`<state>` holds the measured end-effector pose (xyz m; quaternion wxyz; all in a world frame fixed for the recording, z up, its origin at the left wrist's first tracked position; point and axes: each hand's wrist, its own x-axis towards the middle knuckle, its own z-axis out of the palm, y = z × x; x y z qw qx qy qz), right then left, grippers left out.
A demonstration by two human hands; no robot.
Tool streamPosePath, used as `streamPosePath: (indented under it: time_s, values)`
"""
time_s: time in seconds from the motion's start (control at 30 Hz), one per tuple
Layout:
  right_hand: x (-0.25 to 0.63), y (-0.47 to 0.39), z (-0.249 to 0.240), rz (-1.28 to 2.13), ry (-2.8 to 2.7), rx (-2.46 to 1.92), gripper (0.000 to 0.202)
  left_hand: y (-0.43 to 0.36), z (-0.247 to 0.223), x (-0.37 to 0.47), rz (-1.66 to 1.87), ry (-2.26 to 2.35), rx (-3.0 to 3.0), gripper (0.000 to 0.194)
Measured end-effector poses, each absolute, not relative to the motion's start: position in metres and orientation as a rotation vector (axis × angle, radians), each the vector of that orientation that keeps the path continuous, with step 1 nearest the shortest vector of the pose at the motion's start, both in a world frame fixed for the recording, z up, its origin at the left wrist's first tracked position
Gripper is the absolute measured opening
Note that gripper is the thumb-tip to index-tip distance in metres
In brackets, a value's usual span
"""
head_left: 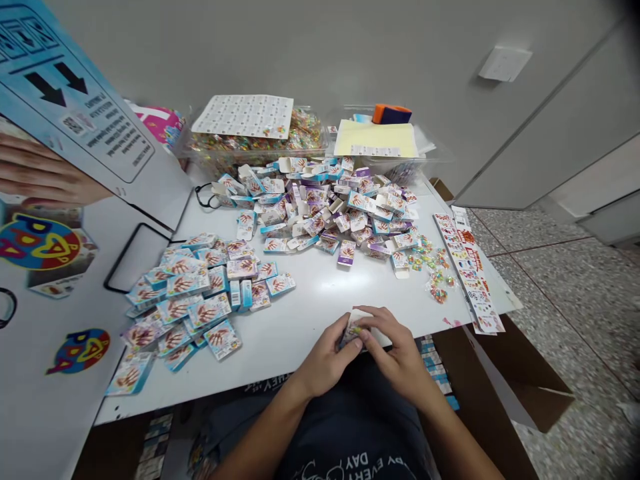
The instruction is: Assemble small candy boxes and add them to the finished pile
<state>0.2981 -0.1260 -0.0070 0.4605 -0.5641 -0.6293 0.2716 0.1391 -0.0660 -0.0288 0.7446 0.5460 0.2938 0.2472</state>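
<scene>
At the table's front edge, my left hand is closed round a small open box. My right hand meets it from the right, its fingers bent over the box's top; something small and colourful shows between the fingertips. Ahead of my hands lies a wide heap of small blue and purple boxes, many with open flaps. A second pile of boxes, mostly looking closed, covers the table's left part. Small clear packets with colourful bits lie at the right.
Behind the heap, a clear bin of colourful packets carries a sticker sheet. Another bin holds a yellowish sheet. Printed strips lie along the right edge. A large printed panel stands left; cardboard boxes are below right.
</scene>
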Motion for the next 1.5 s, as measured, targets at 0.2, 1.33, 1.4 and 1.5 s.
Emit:
streamPosePath:
  time_s: [0.2, 1.33, 1.4, 1.5]
  values:
    - [0.295, -0.126, -0.011, 0.405, -1.678, -1.317, 0.034, -0.067, -0.026, 0.139, 0.540, 0.566, 1.055, 0.037]
    - [0.255, -0.087, -0.053, 0.687, -1.382, -1.252, 0.012, -0.043, -0.045, 0.115, 0.554, 0.917, 1.035, 0.038]
    - [0.255, -0.085, -0.053, 0.885, -1.184, -1.263, 0.010, -0.045, -0.039, 0.114, 0.540, 0.972, 1.142, 0.034]
    - [0.254, -0.083, -0.056, 1.053, -0.941, -1.256, 0.019, -0.047, -0.034, 0.117, 0.551, 1.020, 1.216, 0.032]
